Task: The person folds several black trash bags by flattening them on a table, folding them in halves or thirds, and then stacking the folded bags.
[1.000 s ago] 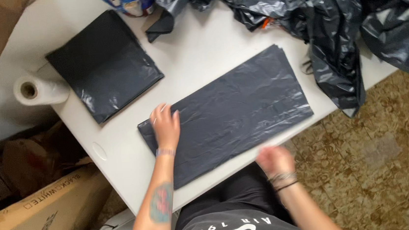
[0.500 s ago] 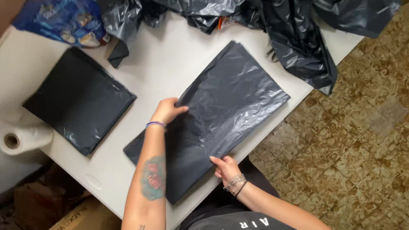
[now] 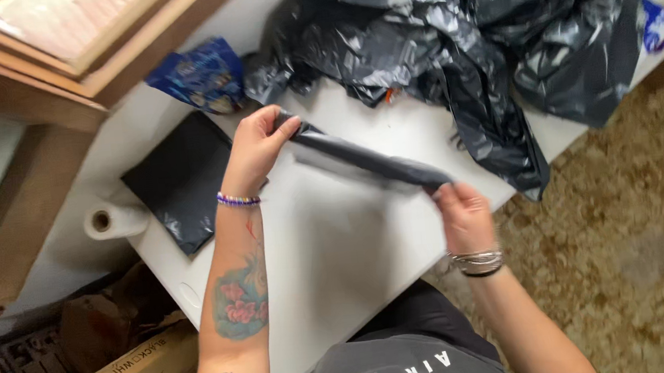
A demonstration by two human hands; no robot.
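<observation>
Gripping opposite ends of a folded black plastic bag (image 3: 362, 162), the person holds it lifted above the white table (image 3: 337, 250), stretched into a narrow strip between both hands. The left hand (image 3: 255, 149) pinches the upper end, its wrist wearing a beaded bracelet (image 3: 238, 199); the right hand (image 3: 463, 215) is closed on the lower end near the table's edge. A flat stack of folded black bags (image 3: 183, 179) lies left of the left hand, beside a white roll (image 3: 115, 221). A heap of crumpled black bags (image 3: 464, 47) fills the table's far side, with a blue packet (image 3: 201, 76) near it.
</observation>
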